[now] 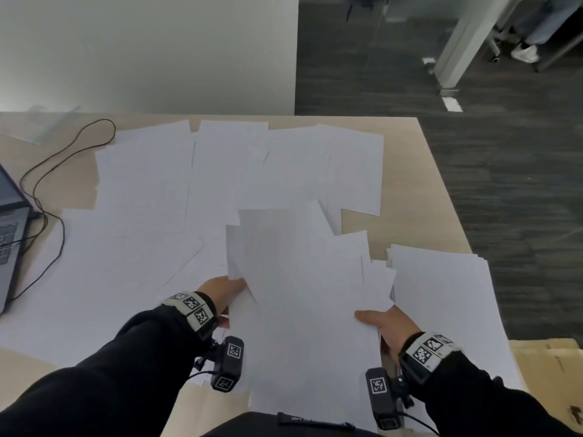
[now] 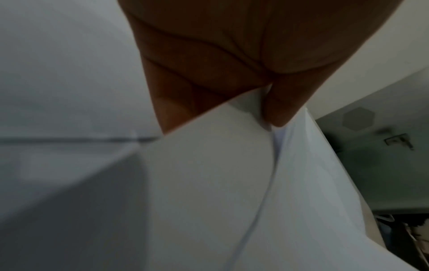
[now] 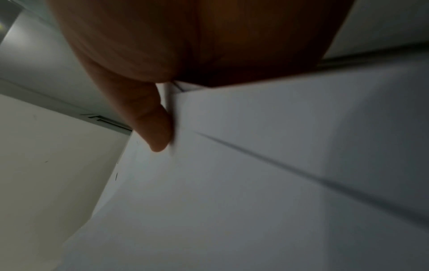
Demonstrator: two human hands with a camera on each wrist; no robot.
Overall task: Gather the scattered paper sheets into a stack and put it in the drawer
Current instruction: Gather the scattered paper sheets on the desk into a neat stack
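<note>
A loose bundle of white paper sheets (image 1: 303, 294) is lifted above the wooden table (image 1: 435, 197), fanned and uneven at the top. My left hand (image 1: 225, 294) grips its left edge, and my right hand (image 1: 383, 326) grips its right edge with the thumb on top. In the left wrist view my left hand (image 2: 232, 73) pinches the paper sheets (image 2: 232, 183) between thumb and palm. In the right wrist view the thumb of my right hand (image 3: 153, 119) presses on the sheets (image 3: 267, 174). More sheets (image 1: 220, 171) lie scattered flat across the table. No drawer is in view.
A separate pile of sheets (image 1: 441, 307) lies at the table's right edge. An open laptop (image 1: 11, 222) sits at the far left with a black cable (image 1: 53, 171) looping over the table. Brown cardboard (image 1: 549, 373) lies low on the right. Dark carpet lies beyond.
</note>
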